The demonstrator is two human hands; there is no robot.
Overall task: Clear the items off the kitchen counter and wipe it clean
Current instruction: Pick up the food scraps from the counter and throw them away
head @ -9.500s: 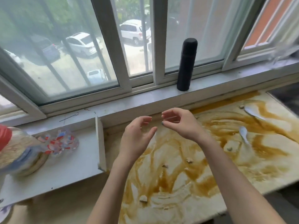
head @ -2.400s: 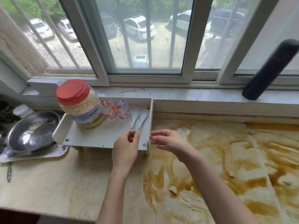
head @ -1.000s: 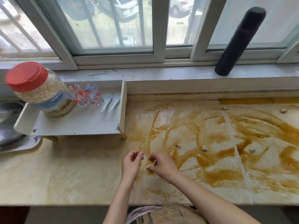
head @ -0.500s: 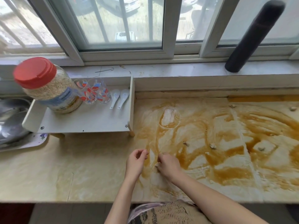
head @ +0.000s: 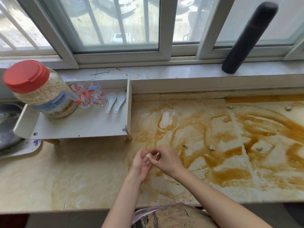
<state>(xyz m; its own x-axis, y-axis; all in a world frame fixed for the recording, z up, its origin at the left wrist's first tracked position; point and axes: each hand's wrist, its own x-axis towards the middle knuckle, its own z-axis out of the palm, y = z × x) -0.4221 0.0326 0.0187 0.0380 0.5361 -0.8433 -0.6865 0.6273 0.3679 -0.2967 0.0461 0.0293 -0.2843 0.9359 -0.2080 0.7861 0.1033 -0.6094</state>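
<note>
The pale counter (head: 92,178) is smeared with brown sauce (head: 269,129) over its middle and right. Several small food scraps (head: 211,148) lie in the smears. My left hand (head: 141,165) is cupped palm-up just above the counter's front middle. A small pale scrap (head: 148,155) rests at its fingertips, and my right hand (head: 164,159) pinches that scrap from the right. A white shelf tray (head: 82,127) at the left carries a red-lidded grain jar (head: 41,91), patterned glasses (head: 92,94) and two white spoons (head: 116,101).
A tall black flask (head: 248,38) stands on the window sill at the right. A metal bowl on a tray (head: 9,129) sits at the far left edge. A round ring mark (head: 166,119) shows on the counter by the shelf tray.
My hands have lifted off the counter and come together, with a small scrap now held between them. The view has shifted slightly.
</note>
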